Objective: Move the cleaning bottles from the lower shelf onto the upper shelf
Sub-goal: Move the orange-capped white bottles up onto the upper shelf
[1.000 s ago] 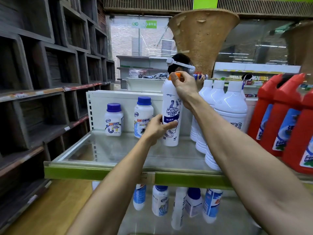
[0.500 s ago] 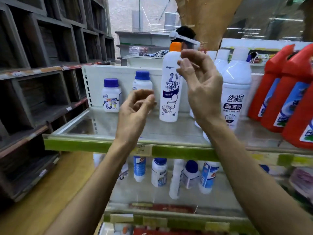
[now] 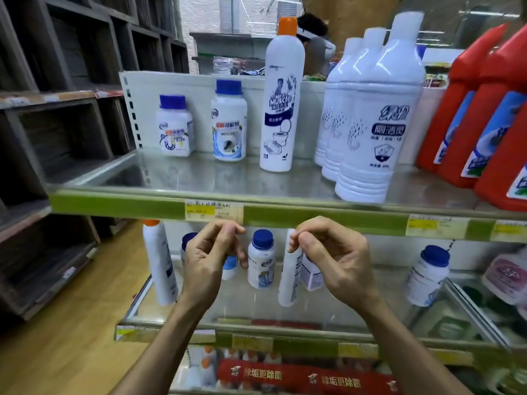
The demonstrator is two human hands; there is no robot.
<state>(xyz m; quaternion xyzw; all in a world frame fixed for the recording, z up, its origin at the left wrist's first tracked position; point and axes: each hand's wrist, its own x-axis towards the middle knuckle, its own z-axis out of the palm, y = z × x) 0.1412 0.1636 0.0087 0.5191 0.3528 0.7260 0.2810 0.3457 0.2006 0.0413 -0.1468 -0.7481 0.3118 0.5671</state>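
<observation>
Left hand [image 3: 211,260] and right hand [image 3: 333,263] hang loosely curled, empty — orange-capped bottle [image 3: 282,95] stands at 12 o'clock on the upper shelf [image 3: 114,202].

white bottle [image 3: 281,109] orange cap, red jugs [image 3: 467,109]

Dark wooden cubby shelving [image 3: 71,115] fills the nine o'clock side and stands on a light wood-plank floor [image 3: 71,352] at seven o'clock. A red banner with white characters [image 3: 299,376] runs along six o'clock. A pale yellow paper price label [image 3: 214,210] sits near centre. A blurred pink-lidded round tub [image 3: 507,277] lies at four o'clock.
</observation>
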